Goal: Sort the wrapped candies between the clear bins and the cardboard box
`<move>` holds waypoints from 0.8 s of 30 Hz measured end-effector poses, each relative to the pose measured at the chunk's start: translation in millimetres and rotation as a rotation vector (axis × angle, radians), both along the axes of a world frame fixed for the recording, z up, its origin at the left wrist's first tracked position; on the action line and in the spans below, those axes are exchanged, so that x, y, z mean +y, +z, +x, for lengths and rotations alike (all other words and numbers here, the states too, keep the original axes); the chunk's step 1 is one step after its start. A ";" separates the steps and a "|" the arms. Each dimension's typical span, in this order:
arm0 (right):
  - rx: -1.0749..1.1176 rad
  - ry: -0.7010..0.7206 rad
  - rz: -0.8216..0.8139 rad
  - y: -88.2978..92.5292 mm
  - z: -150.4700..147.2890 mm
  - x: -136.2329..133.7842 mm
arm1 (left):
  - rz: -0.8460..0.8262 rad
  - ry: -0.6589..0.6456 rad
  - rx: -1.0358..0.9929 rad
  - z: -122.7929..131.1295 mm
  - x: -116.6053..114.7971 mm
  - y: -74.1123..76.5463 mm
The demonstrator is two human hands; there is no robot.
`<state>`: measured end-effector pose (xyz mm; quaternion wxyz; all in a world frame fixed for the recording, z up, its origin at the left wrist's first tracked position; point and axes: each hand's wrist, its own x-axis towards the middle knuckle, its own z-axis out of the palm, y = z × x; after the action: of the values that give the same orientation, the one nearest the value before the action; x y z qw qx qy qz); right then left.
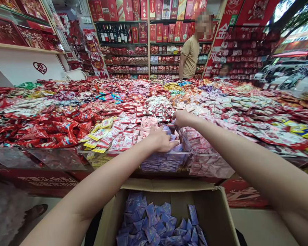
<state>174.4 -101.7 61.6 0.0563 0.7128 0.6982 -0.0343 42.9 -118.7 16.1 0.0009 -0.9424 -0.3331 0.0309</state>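
Note:
Reaching into a clear plastic bin [169,155] at the display's front edge, my left hand [160,139] lies over purple candy packets [160,163], its fingers apart and stretched out. My right hand [184,118] is at the bin's far right corner with fingers curled closed. A bit of a purple packet [174,121] shows at its fingertips. Pink packets [149,122] stand just beyond my left hand. Below my arms, an open cardboard box [215,212] holds many loose purple packets [154,222].
Pink-and-white packets [124,138] fill the bin at left, and pale pink packets [207,164] the one at right. Red packets [59,131] lie further left. A person [191,56] stands behind the display before shelves of boxes and bottles [114,34].

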 end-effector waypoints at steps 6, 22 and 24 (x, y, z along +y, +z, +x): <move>-0.258 0.183 -0.045 -21.1 10.2 23.5 | 0.075 -0.003 -0.071 -3.9 -1.6 -7.3; -0.258 0.246 -0.278 -57.1 -11.8 50.3 | -0.014 0.143 0.031 6.1 -2.0 3.9; -0.238 0.286 -0.271 -59.7 -10.3 54.1 | -0.040 0.169 0.033 11.8 -0.3 6.3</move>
<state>164.1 -47.6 1.9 0.2380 0.5917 0.7695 -0.0351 54.7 -119.0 22.4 -0.0152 -0.9101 -0.4107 0.0532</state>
